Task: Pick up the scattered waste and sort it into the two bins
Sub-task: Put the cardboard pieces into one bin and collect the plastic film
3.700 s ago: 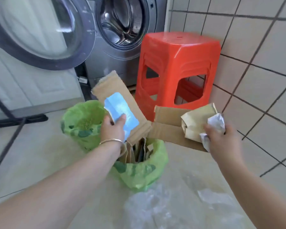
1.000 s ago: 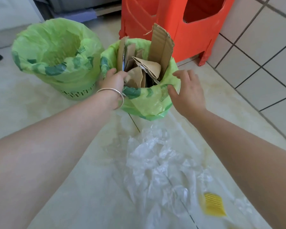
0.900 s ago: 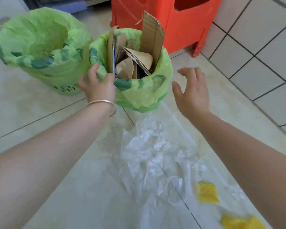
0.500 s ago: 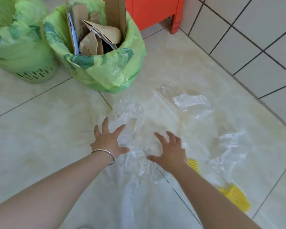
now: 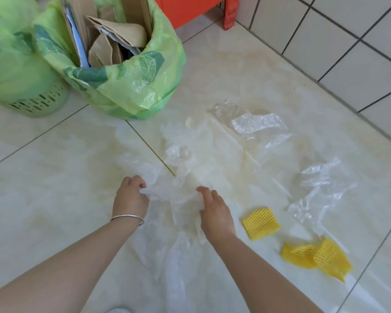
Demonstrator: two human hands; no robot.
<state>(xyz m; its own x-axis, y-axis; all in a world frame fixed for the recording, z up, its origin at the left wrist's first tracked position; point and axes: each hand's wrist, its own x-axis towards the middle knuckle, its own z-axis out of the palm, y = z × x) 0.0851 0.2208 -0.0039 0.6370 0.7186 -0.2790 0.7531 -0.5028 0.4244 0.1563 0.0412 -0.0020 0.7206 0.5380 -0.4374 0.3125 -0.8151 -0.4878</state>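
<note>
Left hand [image 5: 130, 198] pinches the crumpled clear plastic film [image 5: 178, 190] lying on the floor [image 5: 54, 199], right hand [image 5: 215, 214] curls into it just to the right, film bunched between them; cardboard-filled bin [image 5: 133, 86] and second bin [image 5: 20, 77] stand ahead-left, nearer the left hand.

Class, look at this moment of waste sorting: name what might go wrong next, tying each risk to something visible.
1. The left hand pinches the thin film at one spot, with the right hand on it; lifted fast, it may tear or trail.
2. The right bin is crammed with cardboard; film pushed in there would likely spill out.
3. Clear scraps blend into the pale floor and may be missed.
</note>
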